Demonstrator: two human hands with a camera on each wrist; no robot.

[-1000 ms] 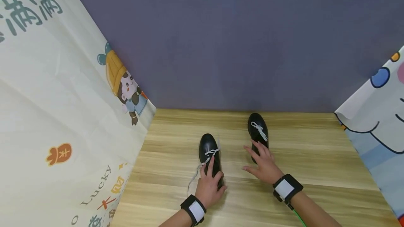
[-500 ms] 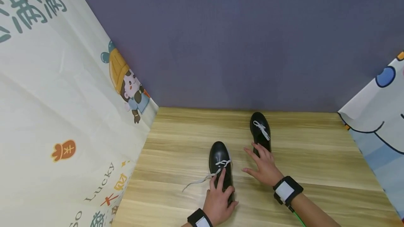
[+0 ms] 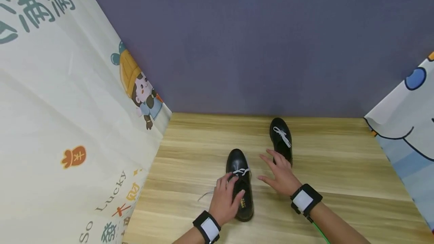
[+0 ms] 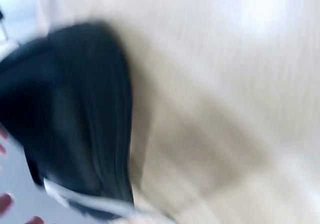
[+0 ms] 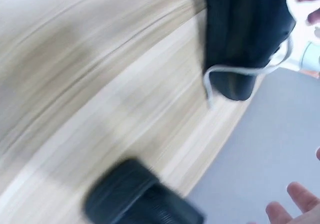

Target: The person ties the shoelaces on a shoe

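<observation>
Surface of pale yellow-brown wood grain [image 3: 339,161] bears, in the head view, two shoes: a nearer smooth black shoe with gold lettering inside [image 3: 245,182], and a farther smooth black shoe [image 3: 284,150] with a thin white bow [image 3: 282,136]. The left hand [image 3: 224,198] is over the left side of the nearer shoe, its fingers close together and thumb apart; I cannot tell whether it touches. One thin white lace [image 3: 241,171] crosses this shoe. The right hand [image 3: 284,178], fingers and thumb spread apart, is at the heel end of the farther shoe. In the left wrist view, a blurred dark shoe fills the left part, with fingertips at the edge. In the right wrist view, one shoe with trailing lace is above, another below, and separated fingers [image 5: 301,196] show at lower right.
</observation>
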